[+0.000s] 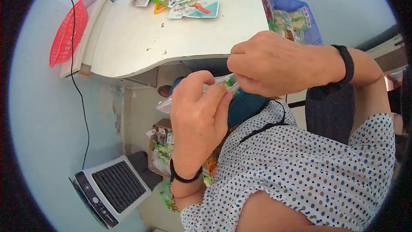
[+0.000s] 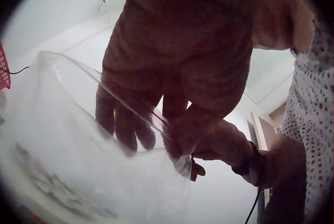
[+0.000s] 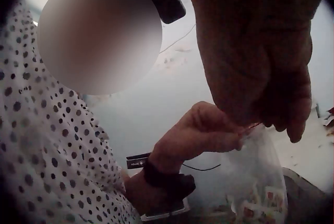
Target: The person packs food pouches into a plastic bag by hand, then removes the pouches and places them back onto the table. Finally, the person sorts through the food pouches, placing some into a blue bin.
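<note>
A clear zip bag (image 1: 164, 105) with a thin red line along its mouth hangs between both hands, small packets showing inside its lower part in the wrist views. My left hand (image 1: 195, 118) pinches the mouth edge between thumb and fingers. Close beside it, my right hand (image 1: 279, 62) grips the same edge with curled fingers. In the left wrist view the bag (image 2: 78, 135) billows out below the left fingers. The right wrist view has the bag (image 3: 255, 169) hanging beneath both hands. From the head, the hands hide most of it.
Snack packets (image 1: 195, 9) lie at the far side of the white table (image 1: 128, 38). A blue crate (image 1: 315, 30) of packets stands right of it, a red basket (image 1: 68, 34) at left. On the floor are a box (image 1: 151, 154) of packets and an air cooler (image 1: 116, 189).
</note>
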